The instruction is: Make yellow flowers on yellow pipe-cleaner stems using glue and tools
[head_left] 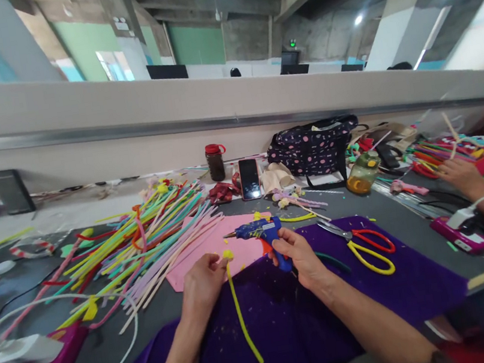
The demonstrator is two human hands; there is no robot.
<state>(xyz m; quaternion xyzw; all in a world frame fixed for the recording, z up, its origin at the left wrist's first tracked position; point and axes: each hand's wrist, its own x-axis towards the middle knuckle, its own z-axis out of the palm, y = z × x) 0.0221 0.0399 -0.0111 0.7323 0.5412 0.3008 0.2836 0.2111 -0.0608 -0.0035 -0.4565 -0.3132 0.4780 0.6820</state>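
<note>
My left hand (203, 284) is closed in a pinch on the top end of a yellow pipe cleaner (243, 321), which hangs down over the purple cloth (376, 289). A small yellow blob sits at its tip. My right hand (298, 255) grips the handle of a blue glue gun (258, 230), whose nozzle points left, just above and right of the pipe cleaner's tip. A pink sheet (216, 249) lies under both.
A heap of coloured pipe cleaners (140, 233) lies to the left. Scissors (364, 242) with red and yellow handles rest to the right. A phone (249, 178), jar (215, 161) and dotted bag (309, 147) stand behind. Another person's hands (468, 175) work at far right.
</note>
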